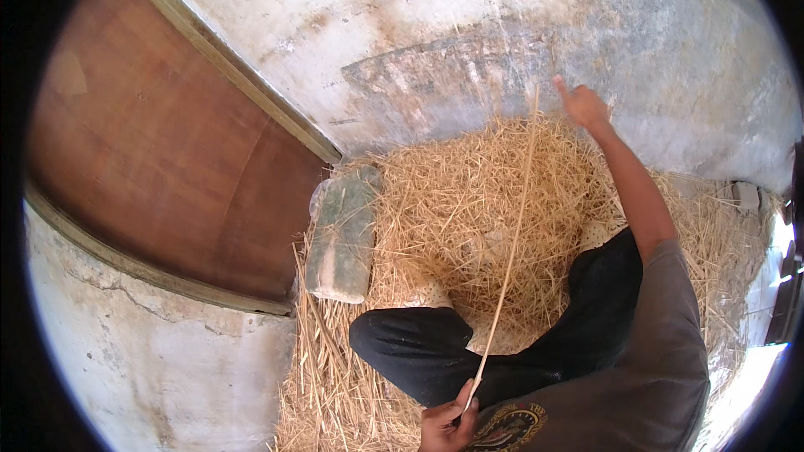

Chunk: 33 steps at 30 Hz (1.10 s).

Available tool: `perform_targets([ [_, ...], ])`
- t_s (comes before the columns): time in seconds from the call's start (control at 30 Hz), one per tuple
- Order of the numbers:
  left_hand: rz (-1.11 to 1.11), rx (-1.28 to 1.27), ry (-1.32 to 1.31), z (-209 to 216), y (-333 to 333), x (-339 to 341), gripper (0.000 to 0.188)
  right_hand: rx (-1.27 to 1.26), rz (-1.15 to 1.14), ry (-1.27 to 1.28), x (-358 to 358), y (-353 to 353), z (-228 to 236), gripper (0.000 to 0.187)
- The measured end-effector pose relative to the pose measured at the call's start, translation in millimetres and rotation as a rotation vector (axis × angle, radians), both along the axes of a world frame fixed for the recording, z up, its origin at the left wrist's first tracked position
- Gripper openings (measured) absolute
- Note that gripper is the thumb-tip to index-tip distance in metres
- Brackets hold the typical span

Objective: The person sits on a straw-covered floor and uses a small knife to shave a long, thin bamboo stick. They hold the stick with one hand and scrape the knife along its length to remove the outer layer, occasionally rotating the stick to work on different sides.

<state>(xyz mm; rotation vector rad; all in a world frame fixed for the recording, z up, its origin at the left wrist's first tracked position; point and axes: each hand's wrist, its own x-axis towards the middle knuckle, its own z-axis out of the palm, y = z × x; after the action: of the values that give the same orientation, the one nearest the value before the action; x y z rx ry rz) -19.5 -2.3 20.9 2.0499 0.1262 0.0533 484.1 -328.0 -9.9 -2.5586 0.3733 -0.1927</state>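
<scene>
A long, thin, pale bamboo strip [512, 259] slants up from my lap, over a heap of straw-coloured shavings [469, 201], to the foot of the wall. At the bottom of the view my left hand [448, 425] pinches its near end between thumb and fingers. My right arm is stretched far forward. Beside the strip's far tip, with a small gap between, is my right hand [584, 105]; one finger sticks out and nothing shows in it. The other fingers of that hand are partly hidden.
A worn greenish block [342, 234] lies left of the heap, with long loose strips [322, 351] below it. A brown door panel [184, 142] in a wooden frame fills the left side. A stained whitewashed wall [469, 42] rises ahead. My crossed legs [419, 343] border the shavings.
</scene>
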Motion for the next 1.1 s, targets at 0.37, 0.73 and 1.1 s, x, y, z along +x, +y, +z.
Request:
perform_targets([
  [0.37, 0.191, -0.811, 0.074, -2.2, 7.8, 109.1, 0.037, -0.004, 0.915, -0.032, -160.5, 134.4, 29.8, 0.077],
  [0.73, 0.196, -0.377, 0.017, 15.8, -14.8, 112.0, 0.033, -0.142, 0.973, -0.239, -187.4, 158.1, 27.3, 0.073],
  [1.1, 0.158, -0.274, -0.067, 7.2, -14.6, 103.8, 0.036, -0.069, 1.033, -0.236, -198.1, 162.9, 18.1, 0.075],
])
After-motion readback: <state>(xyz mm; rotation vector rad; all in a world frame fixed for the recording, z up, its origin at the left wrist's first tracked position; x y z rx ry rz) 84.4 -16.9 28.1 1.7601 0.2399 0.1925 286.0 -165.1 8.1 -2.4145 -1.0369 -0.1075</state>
